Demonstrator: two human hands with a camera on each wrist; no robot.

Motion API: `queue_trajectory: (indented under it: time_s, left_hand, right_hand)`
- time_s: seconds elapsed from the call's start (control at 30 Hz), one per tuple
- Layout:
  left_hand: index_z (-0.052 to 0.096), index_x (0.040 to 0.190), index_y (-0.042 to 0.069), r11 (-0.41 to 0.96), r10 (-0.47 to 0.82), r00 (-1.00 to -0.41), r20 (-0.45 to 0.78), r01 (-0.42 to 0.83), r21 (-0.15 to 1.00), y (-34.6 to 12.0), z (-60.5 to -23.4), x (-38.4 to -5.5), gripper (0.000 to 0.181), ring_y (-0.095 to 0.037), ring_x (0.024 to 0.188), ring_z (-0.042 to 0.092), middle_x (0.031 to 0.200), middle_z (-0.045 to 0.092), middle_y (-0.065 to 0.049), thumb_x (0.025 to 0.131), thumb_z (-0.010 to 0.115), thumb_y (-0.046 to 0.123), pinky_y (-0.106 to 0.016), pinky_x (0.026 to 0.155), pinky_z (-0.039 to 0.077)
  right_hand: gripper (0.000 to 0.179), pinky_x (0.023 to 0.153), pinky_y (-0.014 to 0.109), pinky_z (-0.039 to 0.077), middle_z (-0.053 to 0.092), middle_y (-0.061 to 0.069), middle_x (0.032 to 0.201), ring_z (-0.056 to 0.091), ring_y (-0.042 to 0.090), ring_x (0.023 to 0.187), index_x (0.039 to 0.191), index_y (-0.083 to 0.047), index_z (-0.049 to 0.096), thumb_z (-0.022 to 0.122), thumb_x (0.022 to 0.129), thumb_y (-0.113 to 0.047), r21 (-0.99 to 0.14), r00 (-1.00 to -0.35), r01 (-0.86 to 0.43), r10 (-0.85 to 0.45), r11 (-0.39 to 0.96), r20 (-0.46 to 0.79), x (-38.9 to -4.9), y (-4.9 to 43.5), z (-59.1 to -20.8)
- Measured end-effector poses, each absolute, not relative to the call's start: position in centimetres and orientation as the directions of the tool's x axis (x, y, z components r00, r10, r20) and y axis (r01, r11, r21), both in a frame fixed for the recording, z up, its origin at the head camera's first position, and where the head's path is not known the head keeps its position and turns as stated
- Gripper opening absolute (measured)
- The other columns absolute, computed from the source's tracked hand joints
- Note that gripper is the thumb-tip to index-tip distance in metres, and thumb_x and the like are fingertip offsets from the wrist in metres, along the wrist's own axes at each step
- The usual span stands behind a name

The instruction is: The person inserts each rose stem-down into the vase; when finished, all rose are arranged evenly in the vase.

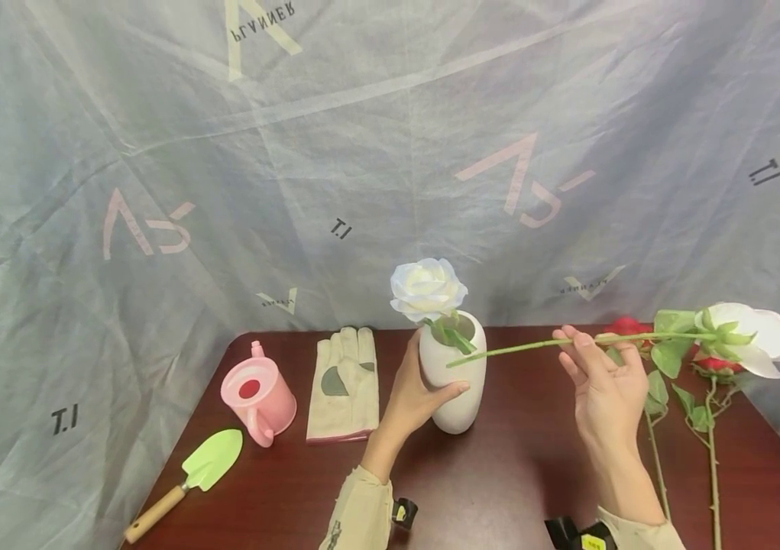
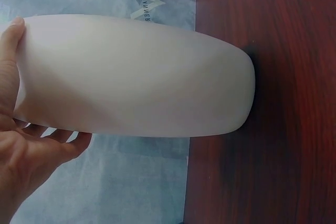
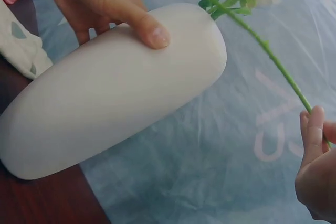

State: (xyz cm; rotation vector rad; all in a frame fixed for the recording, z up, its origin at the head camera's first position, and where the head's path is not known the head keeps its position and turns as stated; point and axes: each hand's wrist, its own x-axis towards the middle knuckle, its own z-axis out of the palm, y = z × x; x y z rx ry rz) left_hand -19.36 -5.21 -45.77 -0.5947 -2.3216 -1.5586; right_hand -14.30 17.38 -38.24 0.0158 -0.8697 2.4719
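Note:
A tall white vase point(image 1: 457, 393) stands on the table, and my left hand point(image 1: 415, 389) grips its side near the top, thumb across the front. One pale white rose point(image 1: 428, 289) leans out of the vase mouth to the left. My right hand point(image 1: 606, 382) pinches the green stem point(image 3: 273, 59) of a second white rose point(image 1: 754, 340). That stem lies nearly level, bloom to the right, its cut end in front of the vase just below the rim in the head view. In the right wrist view the stem end overlaps the leaves beside the vase mouth.
Red roses point(image 1: 718, 365) with long leafy stems lie on the right of the table point(image 1: 500, 489), partly behind the held rose. On the left are a pink watering can point(image 1: 273, 397), a pair of pale gloves point(image 1: 344, 386) and a green trowel point(image 1: 214, 458). A grey sheet point(image 1: 362, 153) hangs behind.

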Motion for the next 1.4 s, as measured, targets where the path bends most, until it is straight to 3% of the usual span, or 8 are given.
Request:
queue_trajectory:
  time_s: [0.43, 1.1, 1.4]
  left_hand:
    - [0.026, 0.143, 0.026, 0.337, 0.171, -0.886, 0.431, 0.463, 0.820, -5.1, -45.9, -19.3, 0.093, -0.014, 0.108, 0.051, 0.126, 0.048, 0.003, 0.069, 0.080, 0.042, -0.040, 0.086, 0.044]
    - [0.024, 0.144, 0.028, 0.310, 0.174, -0.883, 0.436, 0.469, 0.827, -5.0, -45.6, -19.4, 0.095, -0.015, 0.109, 0.051, 0.128, 0.047, 0.003, 0.069, 0.081, 0.038, -0.041, 0.085, 0.044]
    - [0.023, 0.145, 0.027, 0.324, 0.163, -0.891, 0.424, 0.455, 0.829, -5.0, -45.9, -19.3, 0.097, -0.015, 0.110, 0.050, 0.129, 0.046, 0.003, 0.069, 0.081, 0.039, -0.041, 0.086, 0.044]
  right_hand:
    - [0.027, 0.062, 0.029, 0.054, 0.066, 0.026, 0.091, 0.067, 0.028, 0.082, 0.096, 0.002, 0.046, 0.067, 0.080, 0.008, -0.612, -0.832, -0.515, 0.523, -0.600, 0.188, -15.3, 16.6, -37.7]
    - [0.025, 0.062, 0.033, 0.054, 0.066, 0.026, 0.088, 0.067, 0.031, 0.083, 0.096, 0.002, 0.046, 0.064, 0.081, 0.011, -0.656, -0.823, -0.540, 0.493, -0.527, 0.282, -15.3, 16.5, -37.1]
    - [0.023, 0.062, 0.035, 0.054, 0.068, 0.021, 0.090, 0.067, 0.029, 0.084, 0.098, 0.000, 0.048, 0.064, 0.083, 0.006, -0.760, -0.816, -0.550, 0.417, -0.347, 0.400, -16.0, 15.1, -37.4]
